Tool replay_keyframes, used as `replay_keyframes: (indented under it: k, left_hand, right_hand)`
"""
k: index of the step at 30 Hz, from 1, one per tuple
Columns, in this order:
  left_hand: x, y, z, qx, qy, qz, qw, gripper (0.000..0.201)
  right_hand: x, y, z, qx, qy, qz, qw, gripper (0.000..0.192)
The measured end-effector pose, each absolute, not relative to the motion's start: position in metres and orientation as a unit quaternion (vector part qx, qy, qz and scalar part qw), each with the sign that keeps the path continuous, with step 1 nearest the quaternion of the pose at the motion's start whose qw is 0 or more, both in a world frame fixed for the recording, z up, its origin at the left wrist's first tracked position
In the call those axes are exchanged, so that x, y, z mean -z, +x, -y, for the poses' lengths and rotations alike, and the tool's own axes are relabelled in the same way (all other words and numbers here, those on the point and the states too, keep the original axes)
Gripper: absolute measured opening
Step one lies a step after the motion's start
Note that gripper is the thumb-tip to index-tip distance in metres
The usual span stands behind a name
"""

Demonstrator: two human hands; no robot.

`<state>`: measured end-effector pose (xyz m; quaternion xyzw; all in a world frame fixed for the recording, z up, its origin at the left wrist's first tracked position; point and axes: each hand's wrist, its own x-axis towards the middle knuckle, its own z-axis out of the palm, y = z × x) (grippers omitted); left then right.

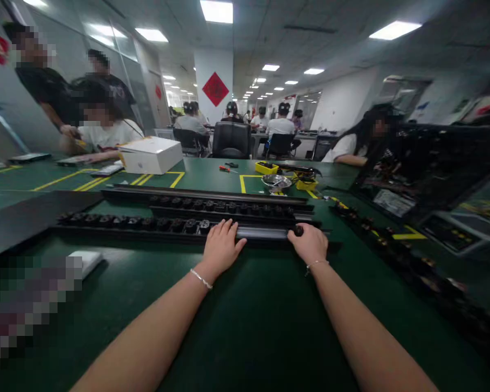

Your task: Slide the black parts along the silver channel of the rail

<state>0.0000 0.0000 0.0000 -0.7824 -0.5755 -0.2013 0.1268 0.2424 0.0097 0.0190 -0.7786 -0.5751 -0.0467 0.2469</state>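
A long black rail [265,233] lies across the green table, with a row of black roller wheels [163,224] set along its left stretch. My left hand [223,245] rests on this rail at the right end of that row, fingers stretched out and thumb apart. At the rail's bare right stretch, my right hand [311,241] has its fingers closed around a small black round part [298,230], which looks like one of the wheels. Just behind lies a second black rail [228,208] with a similar row of wheels.
Loose black parts [375,231] run down the right side, beside a scale-like device [461,228]. Farther back are a metal bowl [276,182], a yellow bin [267,167], a red-handled screwdriver [225,169] and a white box [151,154]. Several people sit or stand around.
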Motion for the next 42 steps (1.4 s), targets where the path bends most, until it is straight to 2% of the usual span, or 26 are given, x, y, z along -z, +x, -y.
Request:
replay_keyframes:
  k: [20,42]
  left_hand:
    - [0.0003,-0.0051,0.0002,0.217,-0.786,0.567,0.119,0.054]
    - [0.0008,-0.0046,0.0002,0.217,-0.784,0.568,0.127,0.053]
  right_hand:
    - [-0.0161,0.2421,-0.0093,0.045,-0.781,0.556,0.282,0.042]
    - [-0.0184,0.2502,-0.0075,0.043,-0.790,0.548,0.271,0.044]
